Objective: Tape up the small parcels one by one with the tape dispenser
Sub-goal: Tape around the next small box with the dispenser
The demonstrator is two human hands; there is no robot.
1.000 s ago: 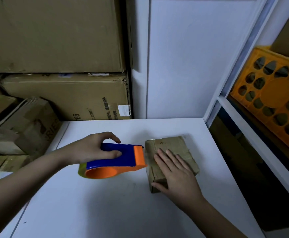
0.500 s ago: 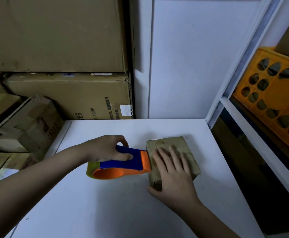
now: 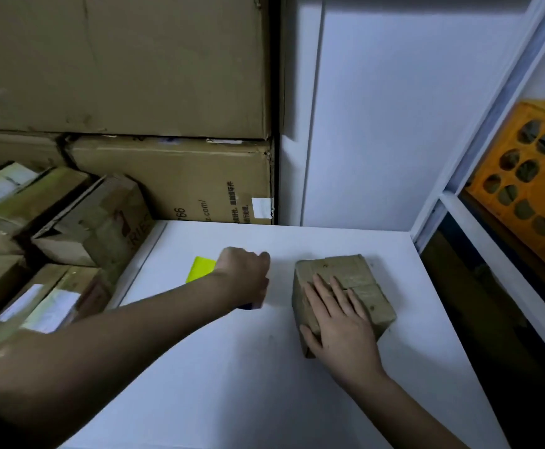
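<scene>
On the white table (image 3: 232,367), the tape dispenser (image 3: 201,268) was gripped by the curled left hand (image 3: 243,277) just left of the small parcel (image 3: 352,280), which was pressed flat under the outstretched right hand (image 3: 339,319), its long axis running away from the person.

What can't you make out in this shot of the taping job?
- Tape dispenser: head view, mostly hidden behind the left hand; only yellow and blue slivers show.
- Parcel: near top covered by the flat right hand.
- Left grip: fingers hidden, motion-blurred.
</scene>
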